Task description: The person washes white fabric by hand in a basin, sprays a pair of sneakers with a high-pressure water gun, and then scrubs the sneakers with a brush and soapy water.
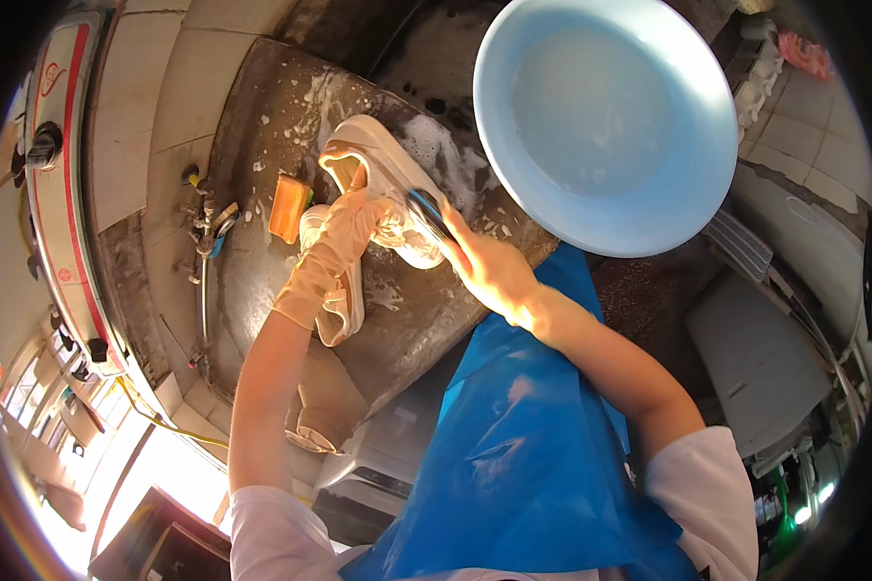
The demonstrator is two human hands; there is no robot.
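A white shoe [396, 171] with a tan lining is held over a wet, soapy stone slab. My left hand [349, 221], in a thin cream glove, grips it, with fingers in the shoe's opening. My right hand [490, 269] is shut on a brush [430, 210] with a blue and black back, pressed against the shoe's side; its bristles are hidden. A second light shoe [343, 309] lies on the slab, partly under my left wrist. An orange bar of soap [288, 208] lies left of the shoes.
A large light-blue basin [603, 123] stands at the upper right. Taps and a pipe [205, 240] run along the tiled wall at left. White foam [439, 156] spreads beside the shoe. A blue plastic apron [509, 450] covers my front.
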